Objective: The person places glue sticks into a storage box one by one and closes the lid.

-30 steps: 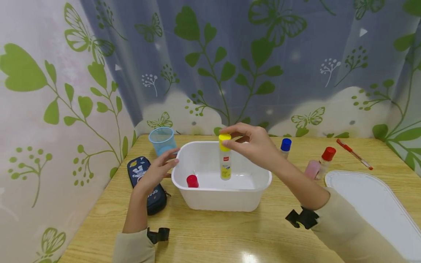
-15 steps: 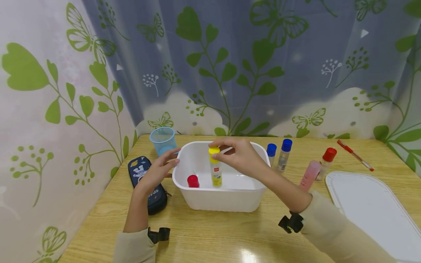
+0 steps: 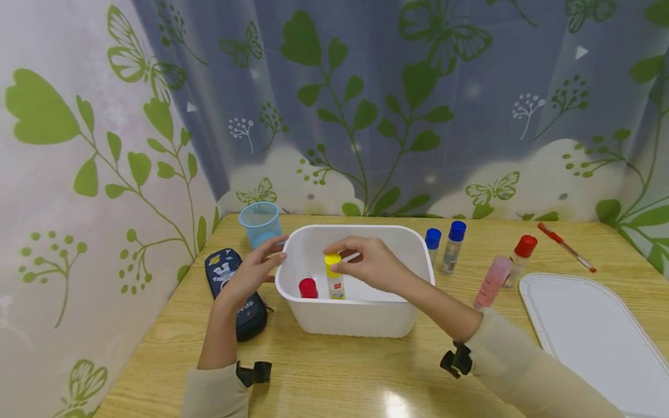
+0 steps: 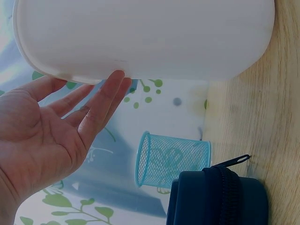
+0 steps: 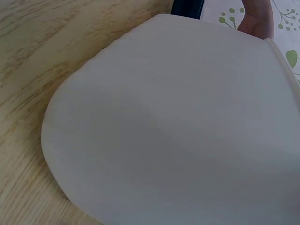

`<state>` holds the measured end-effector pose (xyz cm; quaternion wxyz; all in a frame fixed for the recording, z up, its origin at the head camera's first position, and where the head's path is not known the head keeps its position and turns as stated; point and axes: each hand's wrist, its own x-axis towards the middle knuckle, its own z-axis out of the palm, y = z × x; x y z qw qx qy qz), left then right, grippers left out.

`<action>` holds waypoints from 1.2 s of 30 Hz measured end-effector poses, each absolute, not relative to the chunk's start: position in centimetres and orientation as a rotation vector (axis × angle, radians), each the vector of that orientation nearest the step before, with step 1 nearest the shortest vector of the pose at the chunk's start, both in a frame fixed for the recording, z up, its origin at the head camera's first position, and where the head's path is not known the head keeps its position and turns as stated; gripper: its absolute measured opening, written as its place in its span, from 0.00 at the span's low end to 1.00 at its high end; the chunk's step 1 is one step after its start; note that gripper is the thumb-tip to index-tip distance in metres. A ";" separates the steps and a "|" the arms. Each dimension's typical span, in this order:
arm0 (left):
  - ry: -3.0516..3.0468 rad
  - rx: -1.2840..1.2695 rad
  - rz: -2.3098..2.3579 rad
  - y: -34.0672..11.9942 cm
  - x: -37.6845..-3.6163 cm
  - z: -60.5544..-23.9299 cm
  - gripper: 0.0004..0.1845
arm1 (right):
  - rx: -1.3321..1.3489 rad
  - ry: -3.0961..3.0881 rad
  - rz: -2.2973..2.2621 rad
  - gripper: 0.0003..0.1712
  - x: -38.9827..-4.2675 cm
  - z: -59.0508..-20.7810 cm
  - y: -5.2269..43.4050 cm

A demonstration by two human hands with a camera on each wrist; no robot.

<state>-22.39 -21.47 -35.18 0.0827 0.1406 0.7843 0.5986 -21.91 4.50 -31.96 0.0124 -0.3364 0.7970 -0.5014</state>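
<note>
Head view: right hand (image 3: 373, 266) pinches the yellow cap of a glue stick (image 3: 334, 277), fingers curled round the cap. The stick stands upright, long axis vertical, inside the white tub (image 3: 360, 319) at about 8 o'clock of the tub floor, just beside a red-capped bottle (image 3: 307, 288) at its 9 o'clock. Can't tell if the stick's base touches the bottom. The right hand is directly above the stick; the left is farther off, outside the tub. Left hand (image 3: 251, 271) is spread, fingers straight, fingertips against the tub's left rim, holding nothing. A dark pencil case (image 3: 230, 284) lies under the left wrist; a blue mesh cup (image 3: 258, 222) sits at 11 o'clock of the tub. At 3 o'clock of the tub: two blue-capped bottles (image 3: 450, 246), a pink bottle (image 3: 492, 281), a red-capped bottle (image 3: 519, 255), a red pen (image 3: 566, 247), and a white lid (image 3: 596, 337) flat on the desk (image 3: 366, 371).

Left wrist view: left hand (image 4: 56, 136) flat and relaxed, fingertips touching the tub (image 4: 140, 37) rim. Mesh cup (image 4: 171, 161) and pencil case (image 4: 218, 197) are beyond it.

Right wrist view: only the outer wall of the tub (image 5: 178, 131) and the desk (image 5: 28, 61). The glue stick and the right hand's fingers are hidden.
</note>
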 end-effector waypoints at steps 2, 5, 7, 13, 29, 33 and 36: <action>2.343 0.417 1.786 -21.4 -22.4 -35.2 0.28 | -1.033 2.473 -1.534 0.15 -22.0 -32.3 4.5; 2.346 0.416 1.785 -21.5 -22.5 -35.3 0.28 | -1.010 2.460 -1.493 0.15 -22.0 -32.6 4.5; 2.349 0.418 1.783 -21.5 -22.5 -35.3 0.28 | -1.004 2.458 -1.465 0.15 -22.0 -32.6 4.5; 2.356 0.417 1.776 -21.4 -22.5 -35.2 0.28 | -1.011 2.416 -1.418 0.16 -21.9 -32.9 4.7; 2.338 0.421 1.794 -21.5 -22.4 -35.2 0.28 | -1.034 2.385 -1.350 0.16 -21.9 -33.2 4.5; 2.333 0.424 1.798 -21.5 -22.4 -35.2 0.28 | -1.051 2.390 -1.337 0.17 -21.8 -33.2 4.5; 2.330 0.425 1.798 -21.4 -22.4 -35.2 0.27 | -1.070 2.382 -1.323 0.17 -21.6 -33.2 4.5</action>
